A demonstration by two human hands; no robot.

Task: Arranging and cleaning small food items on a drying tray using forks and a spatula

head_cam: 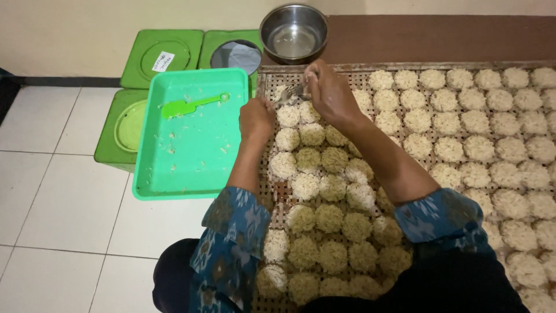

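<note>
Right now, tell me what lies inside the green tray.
Inside the green tray lie a green spatula and scattered noodle crumbs. The left hand and sleeve cover its right edge, so nothing there can be told.

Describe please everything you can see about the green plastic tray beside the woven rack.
The green tray is a shallow rectangular dish of bright green plastic with rounded corners and a raised rim. It lies flat but askew, resting partly on green square containers and reaching over the white tiled floor. Inside lie a green plastic spatula and scattered pale noodle crumbs; otherwise it is nearly bare. Its right edge meets the woven rack, close to the left hand, which does not clearly touch it.
</note>
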